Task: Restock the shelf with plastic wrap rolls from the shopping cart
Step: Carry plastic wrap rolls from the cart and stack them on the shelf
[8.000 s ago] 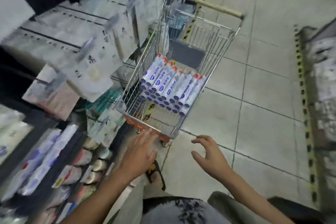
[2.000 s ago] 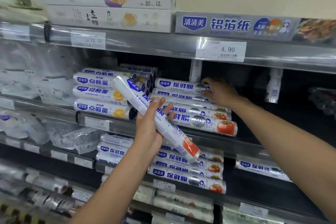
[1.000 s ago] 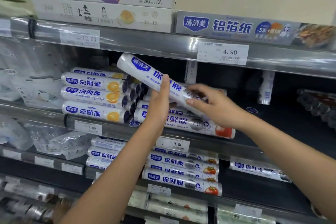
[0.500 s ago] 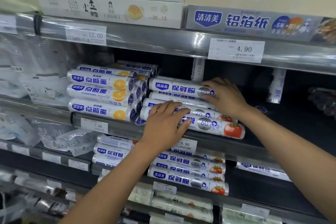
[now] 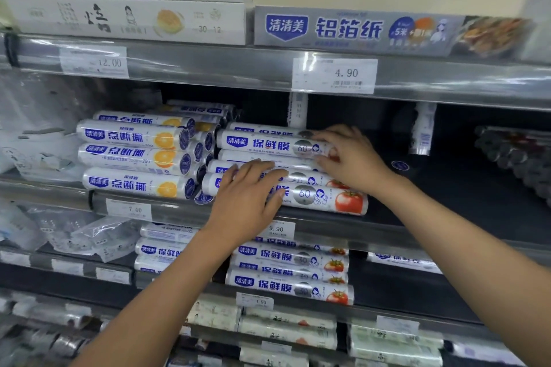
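The 4.90 price tag [image 5: 334,75] hangs on a grey shelf rail, and everything here sits around it. Directly below the tag, on the dark shelf [image 5: 447,202], lies a stack of tomato-print plastic wrap rolls [image 5: 325,199], lengthwise along the shelf front, blue labels facing out. The left hand [image 5: 247,199], below and left of the tag, lies flat against the front of the stack's lower rolls, fingers straight and slightly spread, holding nothing. The right hand [image 5: 351,158], just under the tag, covers the right end of the top front roll [image 5: 268,144]; its fingers bend over that end and the thumb sits beneath it, but I cannot tell whether it grips the roll or only rests there. Further left of the tag, touching the stack, is a pile of orange-print rolls [image 5: 134,155] above a 7.00 tag [image 5: 131,209]. Above the tag lies a grey aluminium foil box [image 5: 357,30], with white boxes [image 5: 128,21] up and to the left over a 12.00 tag [image 5: 95,62]. Well below the tag, past a 9.90 tag [image 5: 280,229], more tomato-print rolls [image 5: 289,284] fill the next shelf down.
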